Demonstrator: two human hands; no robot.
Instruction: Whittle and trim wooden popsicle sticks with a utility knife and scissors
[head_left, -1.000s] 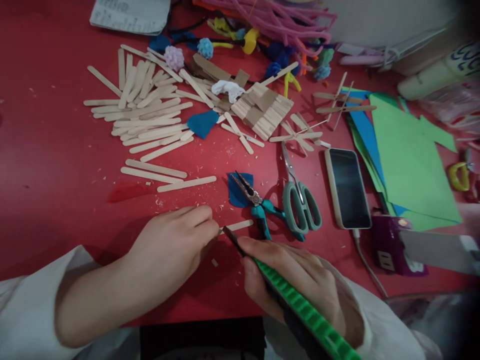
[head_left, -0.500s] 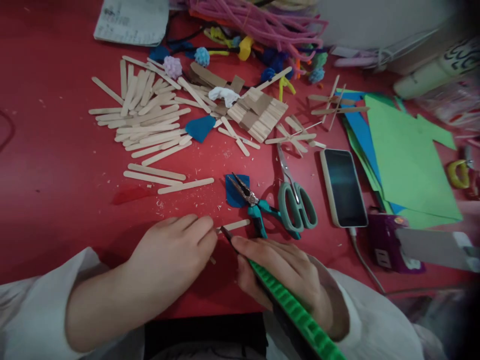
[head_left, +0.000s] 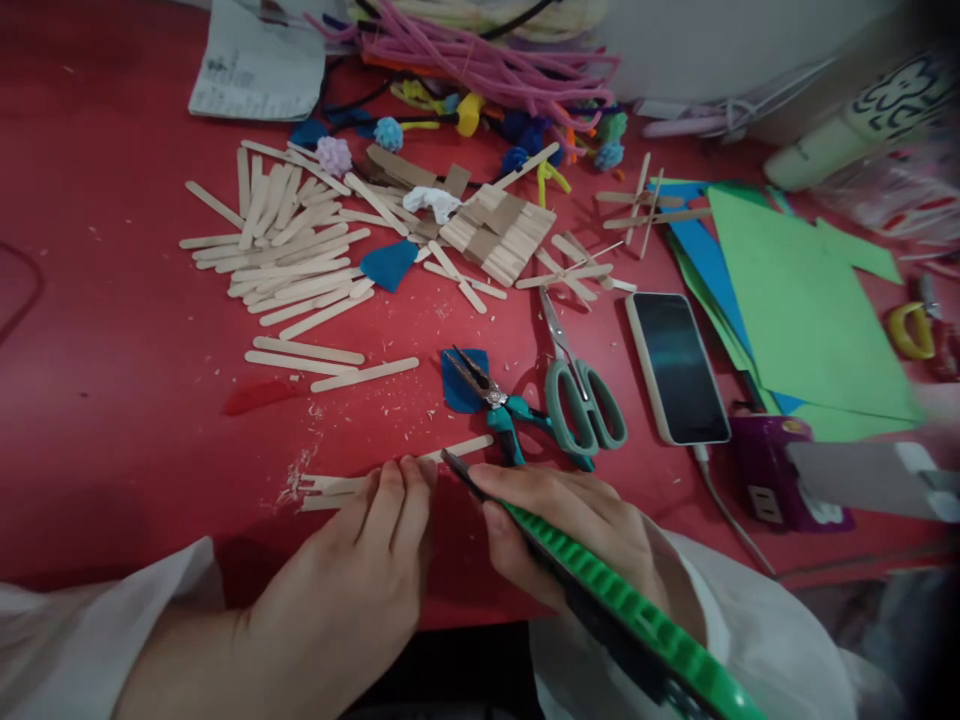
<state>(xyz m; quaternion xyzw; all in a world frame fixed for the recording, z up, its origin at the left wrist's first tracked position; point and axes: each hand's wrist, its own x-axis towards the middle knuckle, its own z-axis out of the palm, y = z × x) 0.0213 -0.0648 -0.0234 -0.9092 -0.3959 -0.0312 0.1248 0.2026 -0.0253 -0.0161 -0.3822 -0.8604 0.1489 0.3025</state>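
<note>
Your right hand (head_left: 570,530) is wrapped around a green-handled cutter (head_left: 637,610), whose ridged handle runs diagonally from the lower right; its narrow dark blade points up and left, away from you. The blade tip lies at a flat wooden stick (head_left: 472,446), just in front of your hands on the smooth red table (head_left: 135,400). The stick's long axis runs left to right, its rounded right end tilting slightly away from you.

Your left hand (head_left: 367,570) presses palm-down over the stick's left part; its fingertips are partly hidden, so whether they pinch it cannot be told. Pale wooden pieces (head_left: 322,487) with notched ends poke out leftward from beneath it, almost level, beside scattered shavings.

At the upper right, a crinkled clear bag (head_left: 870,215) holds something with red in it, too blurred to name, near a cream cylinder (head_left: 817,155) with dark curly markings. Beyond the stick, metal pliers (head_left: 491,395) with teal grips point up-left over a blue square (head_left: 457,385), beside grey-green scissors (head_left: 581,390) pointing away from you.
</note>
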